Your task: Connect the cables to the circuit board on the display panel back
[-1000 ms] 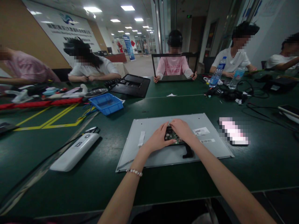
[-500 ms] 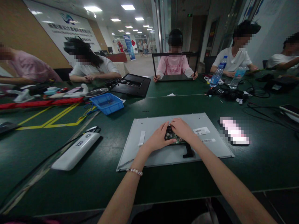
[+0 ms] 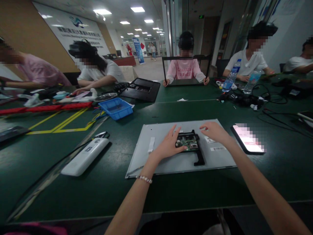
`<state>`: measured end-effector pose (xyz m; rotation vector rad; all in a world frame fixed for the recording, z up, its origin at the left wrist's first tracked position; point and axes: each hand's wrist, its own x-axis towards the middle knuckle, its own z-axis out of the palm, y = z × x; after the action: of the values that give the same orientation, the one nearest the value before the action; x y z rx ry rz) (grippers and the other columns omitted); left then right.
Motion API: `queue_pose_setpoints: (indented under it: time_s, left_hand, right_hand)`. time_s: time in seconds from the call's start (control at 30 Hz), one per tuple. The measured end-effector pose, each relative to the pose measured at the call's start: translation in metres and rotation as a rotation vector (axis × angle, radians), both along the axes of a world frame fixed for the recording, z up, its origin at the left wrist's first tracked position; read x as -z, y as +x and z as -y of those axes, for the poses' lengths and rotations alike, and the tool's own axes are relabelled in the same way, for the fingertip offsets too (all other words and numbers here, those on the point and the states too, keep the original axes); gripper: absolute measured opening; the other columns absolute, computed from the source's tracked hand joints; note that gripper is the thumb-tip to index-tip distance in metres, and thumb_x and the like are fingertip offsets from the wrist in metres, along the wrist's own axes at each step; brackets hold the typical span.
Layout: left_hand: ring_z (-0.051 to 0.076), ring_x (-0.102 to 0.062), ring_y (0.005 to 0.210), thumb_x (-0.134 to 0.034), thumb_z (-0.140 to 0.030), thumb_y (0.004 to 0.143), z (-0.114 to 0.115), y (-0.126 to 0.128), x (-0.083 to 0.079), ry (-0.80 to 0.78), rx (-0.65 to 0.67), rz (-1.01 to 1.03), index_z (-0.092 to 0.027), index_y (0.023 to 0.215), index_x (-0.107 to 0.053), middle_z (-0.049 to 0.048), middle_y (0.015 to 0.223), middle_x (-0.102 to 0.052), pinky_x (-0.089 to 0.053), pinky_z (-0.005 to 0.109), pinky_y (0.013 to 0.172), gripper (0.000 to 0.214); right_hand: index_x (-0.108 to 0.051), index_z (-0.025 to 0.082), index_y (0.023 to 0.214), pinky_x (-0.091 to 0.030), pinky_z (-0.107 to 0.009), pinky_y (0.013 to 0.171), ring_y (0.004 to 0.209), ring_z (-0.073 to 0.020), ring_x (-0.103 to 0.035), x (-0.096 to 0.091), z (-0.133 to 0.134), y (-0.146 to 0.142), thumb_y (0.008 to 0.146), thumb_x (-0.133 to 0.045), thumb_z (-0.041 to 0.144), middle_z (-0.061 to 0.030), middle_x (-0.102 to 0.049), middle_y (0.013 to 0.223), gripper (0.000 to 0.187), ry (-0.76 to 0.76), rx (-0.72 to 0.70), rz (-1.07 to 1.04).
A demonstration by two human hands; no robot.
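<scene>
A green circuit board (image 3: 189,142) in a black frame lies on the grey back of a flat display panel (image 3: 144,163). A black bracket arm (image 3: 201,158) sticks out below it. My left hand (image 3: 168,143) spans the board's left side, its thumb along the lower edge and its fingers by the upper edge. To the right of the board, my right hand (image 3: 215,131) is raised over the panel. Its thumb and forefinger are bent and slightly apart, with nothing visible between them.
A white power bank (image 3: 85,156) with a cable lies left of the panel, a phone (image 3: 248,138) right of it. Beyond are a blue basket (image 3: 116,109), a black casing (image 3: 144,89) and water bottles (image 3: 231,75). Across the table, a person (image 3: 184,67) holds a black frame.
My right hand has lifted off the circuit board and moved to the right, uncovering much of it. The left hand keeps its place at the board. The whole view has shifted slightly.
</scene>
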<state>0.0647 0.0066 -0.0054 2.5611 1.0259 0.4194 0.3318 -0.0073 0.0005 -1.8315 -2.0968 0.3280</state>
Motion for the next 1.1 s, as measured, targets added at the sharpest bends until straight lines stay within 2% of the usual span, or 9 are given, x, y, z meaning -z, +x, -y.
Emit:
queue_pose_setpoints:
  time_s: [0.1,0.2,0.3,0.43,0.57,0.7,0.87,1.1]
  left_hand:
    - [0.029,-0.011,0.140,-0.057,-0.050,0.081,0.005,0.004,-0.009,0.034,0.032,0.001,-0.028,0.145,-0.012,0.0053,0.154,-0.005,-0.021,0.047,0.113,0.081]
    - [0.029,-0.013,0.139,-0.057,-0.045,0.082,0.013,0.011,-0.017,0.066,0.092,-0.011,-0.029,0.142,-0.024,0.0035,0.153,-0.011,-0.021,0.049,0.113,0.070]
    - [0.029,-0.014,0.139,-0.059,-0.040,0.081,0.021,0.018,-0.021,0.102,0.151,-0.034,-0.029,0.138,-0.032,0.0029,0.152,-0.014,-0.020,0.049,0.113,0.063]
    - [0.025,-0.018,0.139,-0.056,-0.034,0.084,0.027,0.026,-0.020,0.142,0.228,-0.065,-0.028,0.136,-0.035,0.0024,0.151,-0.020,-0.021,0.045,0.114,0.057]
    - [0.024,-0.025,0.136,-0.052,-0.033,0.086,0.028,0.031,-0.014,0.129,0.271,-0.123,-0.027,0.136,-0.035,0.0028,0.148,-0.029,-0.025,0.044,0.111,0.053]
    - [0.024,-0.033,0.132,-0.048,-0.035,0.088,0.027,0.033,-0.008,0.118,0.257,-0.155,-0.026,0.138,-0.032,0.0036,0.148,-0.028,-0.030,0.042,0.107,0.053]
    - [0.024,-0.040,0.127,-0.044,-0.033,0.090,0.025,0.034,-0.004,0.140,0.246,-0.163,-0.025,0.138,-0.031,0.0046,0.145,-0.033,-0.034,0.040,0.105,0.051]
    - [0.024,-0.042,0.124,-0.043,-0.034,0.090,0.025,0.036,-0.005,0.196,0.235,-0.194,-0.024,0.140,-0.028,0.0050,0.140,-0.040,-0.028,0.040,0.107,0.052]
  right_hand:
    - [-0.068,0.019,0.105,-0.042,-0.032,0.088,0.100,-0.0217,-0.059,0.013,0.013,0.034,0.078,-0.056,0.023,-0.0098,-0.064,0.112,0.029,-0.046,0.061,-0.019]
    - [-0.069,0.021,0.102,-0.044,-0.032,0.083,0.093,-0.0202,-0.061,0.022,0.023,0.053,0.073,-0.059,0.023,-0.0085,-0.065,0.108,0.031,-0.106,0.091,-0.070]
    - [-0.070,0.021,0.099,-0.046,-0.030,0.078,0.086,-0.0185,-0.063,0.027,0.027,0.058,0.071,-0.059,0.023,-0.0073,-0.067,0.100,0.029,-0.146,0.086,-0.129]
    - [-0.071,0.021,0.092,-0.047,-0.029,0.070,0.076,-0.0181,-0.064,0.029,0.029,0.058,0.074,-0.057,0.027,-0.0067,-0.069,0.086,0.023,-0.147,0.130,-0.163]
    - [-0.071,0.020,0.085,-0.048,-0.030,0.068,0.075,-0.0183,-0.064,0.031,0.032,0.060,0.075,-0.058,0.029,-0.0066,-0.069,0.082,0.019,-0.110,0.184,-0.270]
    - [-0.068,0.018,0.090,-0.052,-0.028,0.062,0.073,-0.0171,-0.066,0.030,0.036,0.050,0.074,-0.061,0.026,-0.0065,-0.070,0.081,0.018,-0.209,0.227,-0.579]
    - [-0.064,0.019,0.105,-0.053,-0.023,0.063,0.074,-0.0136,-0.066,0.022,0.041,0.020,0.077,-0.059,0.019,-0.0053,-0.070,0.083,0.029,-0.334,0.151,-0.862]
    - [-0.064,0.015,0.095,-0.048,-0.019,0.052,0.062,-0.0104,-0.063,0.029,0.041,0.000,0.078,-0.060,0.025,-0.0059,-0.070,0.076,0.021,-0.452,0.143,-0.897]
